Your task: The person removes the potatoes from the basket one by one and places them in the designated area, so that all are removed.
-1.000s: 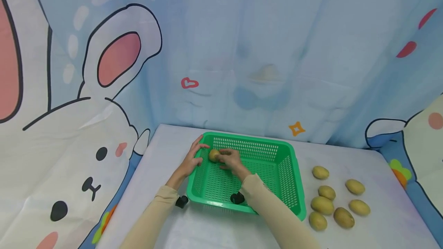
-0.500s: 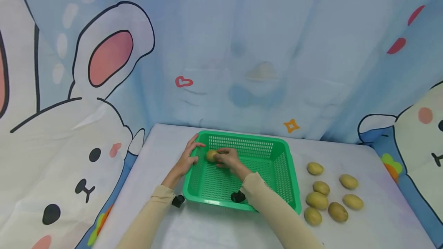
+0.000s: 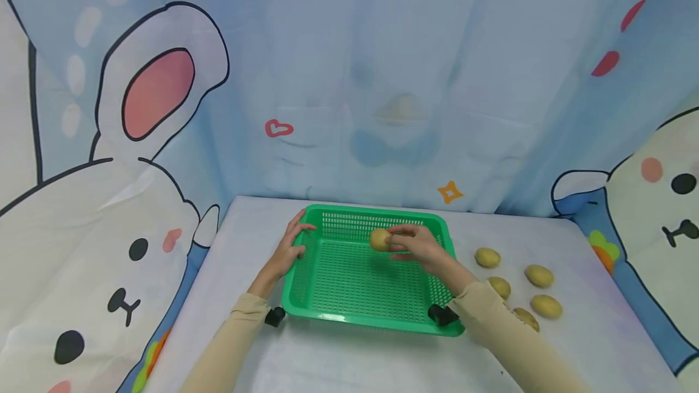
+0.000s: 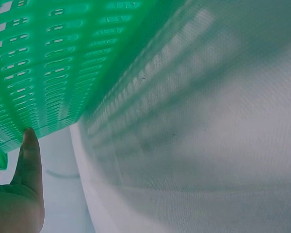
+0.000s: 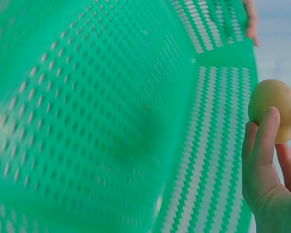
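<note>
My right hand pinches a round yellow potato above the inside of the green plastic basket. In the right wrist view the potato sits between fingertips and thumb, held up near the basket's far side. My left hand holds the basket's left rim near the far corner. From the left wrist view, one finger lies along the outside of the perforated wall, with the rim inside the grasp. The basket's perforated floor shows beneath the held potato.
Several potatoes lie on the white-covered table right of the basket, some partly hidden by the right sleeve. A blue cartoon-print curtain hangs behind the table. Black wrist cameras ride on both wrists.
The right hand has lifted the potato from the basket's far left corner and carried it right. The left hand keeps its place on the rim. The head view has turned slightly right.
</note>
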The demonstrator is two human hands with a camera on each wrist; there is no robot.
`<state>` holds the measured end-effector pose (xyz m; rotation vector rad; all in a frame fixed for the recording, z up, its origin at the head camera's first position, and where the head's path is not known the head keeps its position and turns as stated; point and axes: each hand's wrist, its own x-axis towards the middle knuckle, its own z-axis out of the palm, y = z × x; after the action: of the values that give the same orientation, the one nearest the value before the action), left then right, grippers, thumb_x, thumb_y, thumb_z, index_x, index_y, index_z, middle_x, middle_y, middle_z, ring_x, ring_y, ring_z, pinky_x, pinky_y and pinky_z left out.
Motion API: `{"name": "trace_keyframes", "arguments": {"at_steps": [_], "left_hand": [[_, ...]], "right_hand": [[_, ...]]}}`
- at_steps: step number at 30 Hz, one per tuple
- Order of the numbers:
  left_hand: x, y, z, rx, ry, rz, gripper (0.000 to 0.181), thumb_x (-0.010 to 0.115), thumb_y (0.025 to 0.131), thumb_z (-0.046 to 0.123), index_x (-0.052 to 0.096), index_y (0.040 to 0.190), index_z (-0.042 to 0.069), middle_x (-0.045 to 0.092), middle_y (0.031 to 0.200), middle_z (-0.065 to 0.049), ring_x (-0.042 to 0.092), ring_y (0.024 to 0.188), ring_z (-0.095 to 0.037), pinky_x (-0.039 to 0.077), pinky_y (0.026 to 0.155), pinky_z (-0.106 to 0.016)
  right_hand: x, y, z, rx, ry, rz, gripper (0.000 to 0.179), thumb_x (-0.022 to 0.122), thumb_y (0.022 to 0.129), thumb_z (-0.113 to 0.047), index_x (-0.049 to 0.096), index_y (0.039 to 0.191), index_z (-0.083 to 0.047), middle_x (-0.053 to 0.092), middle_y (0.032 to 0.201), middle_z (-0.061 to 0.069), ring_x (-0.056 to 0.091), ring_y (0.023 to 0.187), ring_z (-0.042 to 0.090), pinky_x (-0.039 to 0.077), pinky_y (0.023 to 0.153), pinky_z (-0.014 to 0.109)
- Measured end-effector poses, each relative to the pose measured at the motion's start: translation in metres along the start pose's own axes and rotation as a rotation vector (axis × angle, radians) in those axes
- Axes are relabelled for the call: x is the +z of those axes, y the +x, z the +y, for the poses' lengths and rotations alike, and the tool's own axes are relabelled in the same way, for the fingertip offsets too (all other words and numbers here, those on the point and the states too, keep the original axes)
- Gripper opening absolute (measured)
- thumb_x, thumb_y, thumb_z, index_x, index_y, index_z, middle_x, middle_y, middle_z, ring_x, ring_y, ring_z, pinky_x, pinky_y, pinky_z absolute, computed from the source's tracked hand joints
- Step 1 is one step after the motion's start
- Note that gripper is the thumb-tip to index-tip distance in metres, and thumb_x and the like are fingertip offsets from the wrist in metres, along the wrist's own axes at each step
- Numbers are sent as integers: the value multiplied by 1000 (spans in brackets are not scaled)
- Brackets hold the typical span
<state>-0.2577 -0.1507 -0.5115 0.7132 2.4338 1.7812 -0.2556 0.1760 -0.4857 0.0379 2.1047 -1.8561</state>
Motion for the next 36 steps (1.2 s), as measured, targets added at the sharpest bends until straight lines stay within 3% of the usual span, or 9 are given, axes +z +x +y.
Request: {"name": "trace_keyframes", "arguments": {"at_steps": [5,11,16,23,28,36], "left_hand": [[0,-1,1,14,16,4,57,42,73,-17,51,129,-11,6,161,-27,2,148,-44,37,67,-30],[0,-3,0,17,21,10,57,42,72,-17,52,128,-10,7,161,-26,3,148,-44,37,69,-31],[1,-3,1,13,12,11,57,42,71,-16,51,128,-12,5,161,-27,1,148,-45,37,71,-32],[1,-1,2,15,10,3,57,41,72,-16,50,128,-14,4,161,-28,0,148,-45,35,78,-37],[1,-1,1,-4,8,1,58,41,72,-16,49,129,-15,3,161,-26,-1,148,-45,34,79,-42],[3,-2,4,24,19,26,57,41,70,-16,52,126,-11,6,160,-29,1,147,-48,33,81,-44]], "right_hand": [[-29,-27,-10,-5,-26,33,54,68,93,-19,49,137,5,60,122,17,68,99,23,55,85,39],[-57,-61,-1,14,-74,83,59,68,93,-23,46,139,8,61,121,15,67,96,18,55,85,37],[-84,-90,14,36,-107,139,64,68,93,-29,43,140,7,61,120,12,66,97,14,56,84,35],[-125,-128,34,87,-74,168,65,62,97,-28,36,143,9,63,108,-3,65,94,6,55,86,36],[-147,-147,51,153,-56,216,62,64,96,-28,42,140,9,66,101,-9,67,91,6,55,84,34],[-167,-167,89,284,11,280,55,69,92,-27,52,135,2,68,98,-7,68,89,13,56,81,35]]}}
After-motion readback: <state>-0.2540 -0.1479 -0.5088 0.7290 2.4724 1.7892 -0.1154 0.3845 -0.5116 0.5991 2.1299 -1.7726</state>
